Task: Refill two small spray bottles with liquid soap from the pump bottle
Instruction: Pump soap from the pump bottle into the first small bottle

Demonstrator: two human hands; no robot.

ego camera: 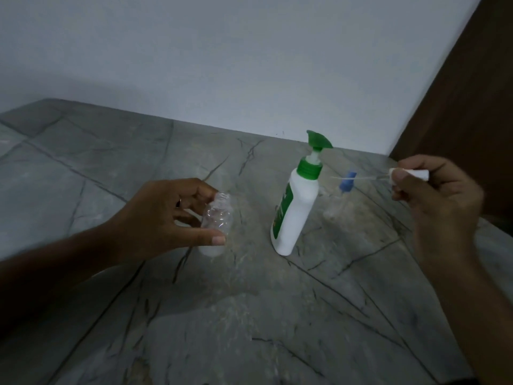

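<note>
My left hand [166, 218] grips a small clear spray bottle [218, 220] that stands uncapped on the grey marble counter [249, 315]. My right hand [441, 207] holds its white spray cap [410, 175] up at the right, with the thin dip tube pointing left. Between the hands stands the white pump bottle [295, 209] with a green pump head, tilted a little in the wide-angle view. Behind it, partly hidden, stands a second clear spray bottle with a blue cap [340, 200].
A pale wall [222, 65] runs along the back edge of the counter. A dark brown door or panel [466, 101] rises at the right.
</note>
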